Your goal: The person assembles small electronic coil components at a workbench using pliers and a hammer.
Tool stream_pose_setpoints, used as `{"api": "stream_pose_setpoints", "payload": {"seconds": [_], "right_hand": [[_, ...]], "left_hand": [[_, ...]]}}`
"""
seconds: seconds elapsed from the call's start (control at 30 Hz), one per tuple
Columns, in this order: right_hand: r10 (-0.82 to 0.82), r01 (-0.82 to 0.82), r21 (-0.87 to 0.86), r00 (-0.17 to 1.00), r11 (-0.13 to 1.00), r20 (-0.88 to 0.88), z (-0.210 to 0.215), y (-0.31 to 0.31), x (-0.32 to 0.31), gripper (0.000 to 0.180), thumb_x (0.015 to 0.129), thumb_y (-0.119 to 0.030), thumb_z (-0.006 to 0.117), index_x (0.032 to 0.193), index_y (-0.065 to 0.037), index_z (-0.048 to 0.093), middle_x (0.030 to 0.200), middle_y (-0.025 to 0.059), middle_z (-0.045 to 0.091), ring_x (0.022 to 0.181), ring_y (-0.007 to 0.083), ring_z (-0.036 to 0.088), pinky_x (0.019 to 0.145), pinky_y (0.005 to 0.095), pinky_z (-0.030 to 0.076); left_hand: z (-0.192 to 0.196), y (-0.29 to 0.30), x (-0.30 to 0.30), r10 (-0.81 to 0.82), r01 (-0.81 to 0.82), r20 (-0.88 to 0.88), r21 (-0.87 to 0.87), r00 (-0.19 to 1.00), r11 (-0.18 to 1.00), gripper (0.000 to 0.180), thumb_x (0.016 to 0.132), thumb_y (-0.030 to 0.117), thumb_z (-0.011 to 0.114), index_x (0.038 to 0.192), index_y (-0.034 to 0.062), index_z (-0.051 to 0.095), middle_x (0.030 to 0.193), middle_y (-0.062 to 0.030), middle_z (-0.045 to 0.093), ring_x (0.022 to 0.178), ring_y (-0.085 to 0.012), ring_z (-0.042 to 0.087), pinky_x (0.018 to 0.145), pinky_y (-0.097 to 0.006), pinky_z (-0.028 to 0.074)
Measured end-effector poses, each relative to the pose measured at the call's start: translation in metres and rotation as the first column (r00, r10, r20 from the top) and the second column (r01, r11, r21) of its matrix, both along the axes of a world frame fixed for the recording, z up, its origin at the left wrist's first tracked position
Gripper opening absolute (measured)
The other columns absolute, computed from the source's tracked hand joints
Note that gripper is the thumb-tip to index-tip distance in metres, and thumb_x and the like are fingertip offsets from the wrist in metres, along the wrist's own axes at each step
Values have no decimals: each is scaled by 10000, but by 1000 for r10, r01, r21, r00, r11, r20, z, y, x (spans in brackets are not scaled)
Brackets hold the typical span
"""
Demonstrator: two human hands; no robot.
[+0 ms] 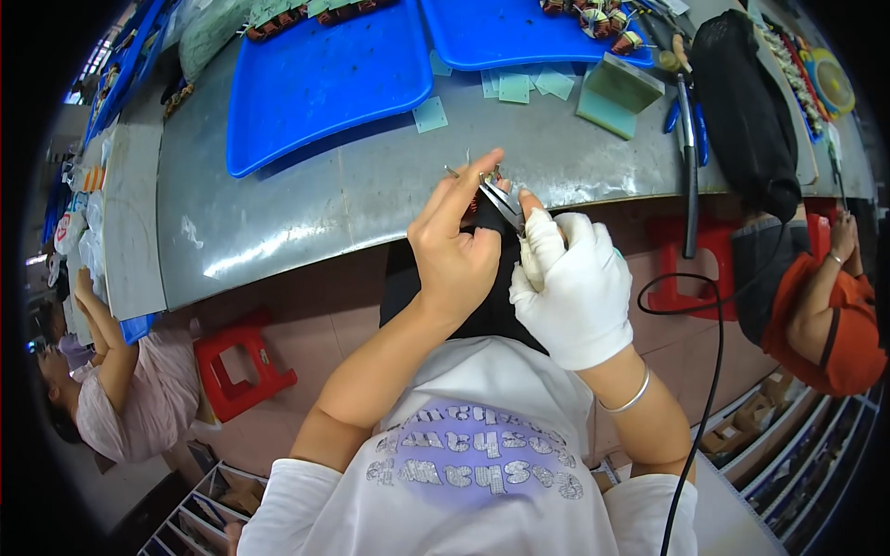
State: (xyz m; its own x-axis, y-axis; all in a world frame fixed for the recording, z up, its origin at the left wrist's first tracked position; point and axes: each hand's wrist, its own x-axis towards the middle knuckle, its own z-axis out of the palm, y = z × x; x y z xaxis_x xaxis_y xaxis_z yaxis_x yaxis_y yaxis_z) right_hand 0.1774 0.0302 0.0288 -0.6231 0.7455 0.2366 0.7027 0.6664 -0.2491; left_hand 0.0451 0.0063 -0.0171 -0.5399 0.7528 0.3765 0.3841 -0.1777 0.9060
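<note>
A worker's bare left hand (456,255) and white-gloved right hand (573,289) meet just above the near edge of a grey metal surface (306,199); the left hand is closed around a small coil-wound part (475,197), reddish-brown and mostly hidden behind the fingers, with the index finger stretched up and forward; the right hand grips a pair of slim metal tweezers (496,199), whose tips reach across to the part beside the left fingertip; both hands are raised in front of the worker's chest, over the gap between surface and lap; a silver bangle (627,398) circles the right wrist

On the surface beyond, a large blue tray (324,79) lies to the left and a second blue tray (519,32) to the right, each with wound coils along its far rim; pale green square sheets (528,85) are scattered between and in front of the trays, and a pale green box (616,93) stands beside them; a long dark-handled tool (688,157) lies over the edge at right, with a black cable (714,352) looping down below; red plastic stools (236,366) stand on the tiled floor; other people sit at the far left and far right edges
</note>
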Motion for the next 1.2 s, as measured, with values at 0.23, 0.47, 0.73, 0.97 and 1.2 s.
{"api": "stream_pose_setpoints", "payload": {"seconds": [0.23, 0.47, 0.73, 0.97, 1.2], "right_hand": [[-1, -34, -260, 991, 965, -134, 7, 1, 3, 528, 743, -129, 687, 1263, -94, 601, 897, 125, 590, 761, 305, 608, 630, 421, 531], [-92, 5, -470, 982, 883, -163, 16, 2, 1, 522, 737, -132, 687, 1251, -100, 604, 905, 145, 603, 784, 320, 617, 657, 438, 532], [12, -86, -338, 977, 937, -215, 23, 21, 7, 517, 716, -129, 685, 1229, -115, 624, 907, 123, 598, 862, 310, 592, 753, 419, 508], [-16, -124, -422, 950, 898, -313, 20, 30, 20, 525, 692, 2, 672, 1211, -73, 627, 922, 135, 596, 849, 318, 586, 754, 389, 496], [-100, -107, -506, 925, 856, -366, 22, 32, 26, 499, 705, -33, 679, 1200, -80, 631, 916, 133, 608, 852, 330, 584, 754, 406, 493]], "left_hand": [[-5, 0, 0, -19, 23, -51, 67, 999, 998, 620, 651, -190, 422, 1190, 9, 655, 922, -143, 637, 853, -211, 691, 714, -280, 557], [-5, 2, -1, -19, 23, -59, 70, 998, 997, 597, 662, -190, 439, 1185, 4, 653, 957, -138, 640, 862, -214, 689, 734, -293, 566], [12, -2, -12, -191, 223, 425, -25, 885, 975, 707, 859, -94, 622, 1475, -6, 286, 1149, -202, 632, 1054, -208, 635, 929, -327, 524], [29, -10, -31, -389, 468, 811, 165, 436, 868, 510, 1034, 212, 387, 1449, -69, 295, 1293, -279, 526, 1231, -342, 540, 1042, -478, 456], [26, -11, -39, -343, 512, 786, 39, 515, 858, 597, 873, -6, 668, 1403, -21, 395, 1223, -140, 545, 1157, -212, 562, 992, -355, 477]]}}
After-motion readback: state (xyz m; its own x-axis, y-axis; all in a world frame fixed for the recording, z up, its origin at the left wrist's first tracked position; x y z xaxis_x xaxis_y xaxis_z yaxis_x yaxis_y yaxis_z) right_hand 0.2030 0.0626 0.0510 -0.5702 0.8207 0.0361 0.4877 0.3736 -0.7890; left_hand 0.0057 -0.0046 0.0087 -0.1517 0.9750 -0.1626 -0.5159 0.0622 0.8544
